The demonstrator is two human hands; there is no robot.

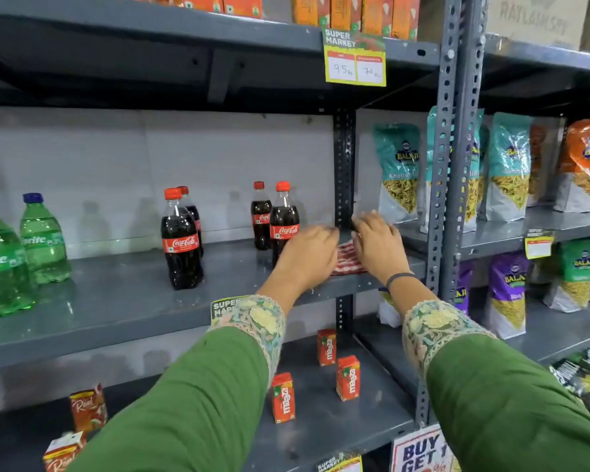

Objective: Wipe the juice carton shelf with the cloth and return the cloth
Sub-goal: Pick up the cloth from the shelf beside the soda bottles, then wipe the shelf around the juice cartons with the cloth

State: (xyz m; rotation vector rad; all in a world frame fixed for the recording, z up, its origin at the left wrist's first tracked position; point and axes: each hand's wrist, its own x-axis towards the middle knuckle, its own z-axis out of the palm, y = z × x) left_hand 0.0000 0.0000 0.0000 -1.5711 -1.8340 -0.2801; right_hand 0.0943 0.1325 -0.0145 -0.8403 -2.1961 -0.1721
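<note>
Both hands are working the cloth at the right end of the soda shelf!

The left hand and right hand are lying palm-down, fingers spread, pressing on the red-and-white cloth between them on the grey shelf, just beside a cola bottle; juice cartons are standing on the shelf below.

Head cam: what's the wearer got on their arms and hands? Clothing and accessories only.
Both arms wear long green sleeves ending in wide embroidered lace cuffs with pale yellow and light blue floral patterns. The left hand is bare, with no glove or ring visible. The right hand is also bare, with a thin dark band around the wrist just above the cuff.
</note>
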